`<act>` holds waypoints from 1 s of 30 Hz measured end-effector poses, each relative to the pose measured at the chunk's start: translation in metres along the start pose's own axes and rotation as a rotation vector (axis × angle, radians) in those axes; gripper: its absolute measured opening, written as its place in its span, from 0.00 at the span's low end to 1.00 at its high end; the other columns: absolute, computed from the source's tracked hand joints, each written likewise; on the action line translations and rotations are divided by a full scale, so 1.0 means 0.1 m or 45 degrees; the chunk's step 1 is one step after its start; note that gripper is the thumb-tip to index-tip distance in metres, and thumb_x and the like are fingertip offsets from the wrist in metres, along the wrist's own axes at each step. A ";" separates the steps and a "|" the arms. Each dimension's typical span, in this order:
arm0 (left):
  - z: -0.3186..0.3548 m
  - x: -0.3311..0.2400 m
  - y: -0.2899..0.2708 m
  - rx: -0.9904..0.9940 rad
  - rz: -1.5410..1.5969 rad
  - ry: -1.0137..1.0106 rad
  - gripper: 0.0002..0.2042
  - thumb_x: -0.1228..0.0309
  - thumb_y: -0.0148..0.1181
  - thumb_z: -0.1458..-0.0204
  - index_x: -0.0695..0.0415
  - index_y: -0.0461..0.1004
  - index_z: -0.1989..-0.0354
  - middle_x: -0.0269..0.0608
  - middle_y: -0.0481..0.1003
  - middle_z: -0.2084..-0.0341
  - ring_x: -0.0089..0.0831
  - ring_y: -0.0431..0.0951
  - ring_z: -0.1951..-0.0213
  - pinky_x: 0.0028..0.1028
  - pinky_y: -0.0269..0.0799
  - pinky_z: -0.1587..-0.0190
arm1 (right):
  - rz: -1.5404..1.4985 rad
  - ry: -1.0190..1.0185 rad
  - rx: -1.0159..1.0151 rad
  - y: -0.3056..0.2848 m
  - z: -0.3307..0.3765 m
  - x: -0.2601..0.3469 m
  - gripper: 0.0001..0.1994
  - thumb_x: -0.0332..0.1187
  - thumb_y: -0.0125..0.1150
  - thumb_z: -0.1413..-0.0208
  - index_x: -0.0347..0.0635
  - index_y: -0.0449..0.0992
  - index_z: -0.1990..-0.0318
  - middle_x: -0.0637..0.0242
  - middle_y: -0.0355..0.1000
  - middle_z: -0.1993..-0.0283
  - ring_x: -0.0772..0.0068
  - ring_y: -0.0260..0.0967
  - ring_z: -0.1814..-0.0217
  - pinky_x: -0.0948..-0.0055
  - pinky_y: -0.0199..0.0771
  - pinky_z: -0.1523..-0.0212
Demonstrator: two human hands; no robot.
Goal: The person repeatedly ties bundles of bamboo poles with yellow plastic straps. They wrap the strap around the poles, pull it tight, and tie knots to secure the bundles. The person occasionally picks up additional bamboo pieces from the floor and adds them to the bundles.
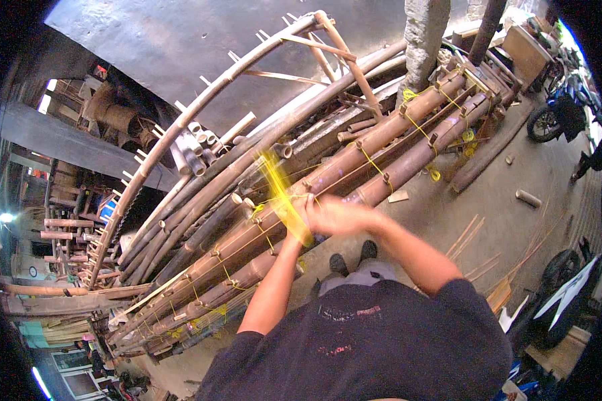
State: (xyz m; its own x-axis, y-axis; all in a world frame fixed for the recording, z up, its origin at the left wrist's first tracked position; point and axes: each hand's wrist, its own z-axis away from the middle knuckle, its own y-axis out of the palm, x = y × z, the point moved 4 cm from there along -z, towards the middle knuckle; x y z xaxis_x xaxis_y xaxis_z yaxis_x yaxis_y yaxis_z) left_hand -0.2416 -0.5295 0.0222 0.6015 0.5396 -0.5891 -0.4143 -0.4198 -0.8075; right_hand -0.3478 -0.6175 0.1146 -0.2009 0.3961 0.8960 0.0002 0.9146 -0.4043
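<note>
Two thick brown bamboo poles lie side by side in front of me, bound at intervals with yellow cord. Both my hands meet over the poles near the middle of the view. My left hand grips a blurred band of yellow cord that rises from the poles. My right hand is closed just beside it, on the same cord as far as the blur lets me tell. My feet in dark shoes stand on the concrete floor right beside the poles.
Behind the poles are more stacked bamboo and a curved bamboo frame with pegs. A concrete pillar stands at the far end. Thin bamboo strips lie on the floor to my right. Motorbikes are parked at the right edge.
</note>
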 end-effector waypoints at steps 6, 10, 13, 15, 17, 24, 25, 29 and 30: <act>-0.39 -0.32 -0.24 -0.064 0.706 0.167 0.11 0.70 0.50 0.38 0.63 0.77 0.65 0.39 0.79 0.73 0.25 0.77 0.69 0.29 0.72 0.62 | 0.101 0.057 -0.391 0.91 0.71 -0.70 0.22 0.43 0.49 0.38 0.37 0.69 0.81 0.51 0.69 0.79 0.44 0.67 0.73 0.52 0.68 0.60; -1.24 -0.40 -0.47 -0.344 0.243 0.351 0.17 0.64 0.46 0.37 0.64 0.78 0.61 0.49 0.79 0.69 0.42 0.77 0.71 0.36 0.73 0.63 | 0.287 0.020 -0.320 1.03 0.71 -0.85 0.18 0.39 0.50 0.44 0.41 0.68 0.84 0.55 0.69 0.81 0.49 0.66 0.77 0.55 0.68 0.62; -1.43 0.88 0.24 -0.470 -0.335 0.333 0.19 0.61 0.43 0.38 0.64 0.77 0.64 0.59 0.77 0.68 0.59 0.76 0.64 0.47 0.71 0.60 | 0.473 -0.050 -0.348 1.19 0.59 -0.84 0.15 0.38 0.52 0.50 0.44 0.69 0.85 0.56 0.69 0.81 0.50 0.67 0.77 0.55 0.68 0.63; -1.68 1.02 0.56 -0.062 -0.292 0.111 0.16 0.62 0.48 0.43 0.62 0.78 0.67 0.58 0.77 0.68 0.57 0.76 0.64 0.46 0.71 0.60 | 0.590 0.194 -0.346 1.14 0.66 -0.76 0.15 0.39 0.53 0.54 0.41 0.70 0.86 0.55 0.68 0.83 0.48 0.68 0.75 0.57 0.66 0.58; -1.56 0.74 0.26 0.113 -0.272 0.080 0.16 0.64 0.49 0.44 0.66 0.77 0.68 0.58 0.78 0.70 0.55 0.78 0.67 0.45 0.70 0.63 | 0.711 0.413 -0.274 1.24 0.54 -0.52 0.11 0.39 0.56 0.55 0.40 0.74 0.74 0.53 0.73 0.74 0.48 0.71 0.66 0.55 0.67 0.59; -0.57 1.14 -1.01 0.040 -0.066 0.132 0.18 0.64 0.45 0.42 0.66 0.75 0.56 0.63 0.75 0.61 0.58 0.74 0.56 0.44 0.69 0.53 | -0.583 0.390 -0.249 2.51 -0.07 -0.63 0.13 0.42 0.56 0.42 0.42 0.75 0.58 0.62 0.76 0.61 0.63 0.73 0.59 0.65 0.72 0.63; -0.27 1.29 -1.14 -0.007 -0.069 0.154 0.18 0.64 0.45 0.42 0.65 0.75 0.56 0.64 0.75 0.62 0.58 0.74 0.56 0.45 0.69 0.53 | -1.135 0.513 -0.343 2.61 -0.04 -0.66 0.14 0.43 0.56 0.41 0.42 0.75 0.58 0.63 0.76 0.61 0.66 0.73 0.58 0.66 0.72 0.61; 0.69 1.62 -1.05 0.314 0.028 0.317 0.19 0.64 0.53 0.44 0.61 0.70 0.47 0.59 0.72 0.49 0.53 0.70 0.45 0.44 0.63 0.41 | -2.410 0.244 -1.178 2.58 0.05 -0.59 0.16 0.46 0.54 0.44 0.43 0.76 0.62 0.60 0.77 0.61 0.62 0.74 0.61 0.64 0.72 0.59; 0.73 1.55 -1.02 0.370 -0.065 0.166 0.22 0.62 0.54 0.44 0.59 0.66 0.43 0.58 0.69 0.45 0.52 0.67 0.42 0.46 0.59 0.39 | -2.139 0.517 -1.718 2.47 -0.02 -0.49 0.14 0.46 0.52 0.42 0.45 0.75 0.65 0.62 0.76 0.67 0.65 0.72 0.67 0.66 0.70 0.61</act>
State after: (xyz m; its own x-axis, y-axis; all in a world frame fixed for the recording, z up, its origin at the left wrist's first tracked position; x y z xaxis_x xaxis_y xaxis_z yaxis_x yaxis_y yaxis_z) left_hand -0.1559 -0.3496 0.0112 0.7014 0.4486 -0.5538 -0.5476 -0.1581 -0.8216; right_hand -0.3359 -0.4104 -0.0285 -0.5871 -0.7761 0.2302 0.6209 -0.2491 0.7433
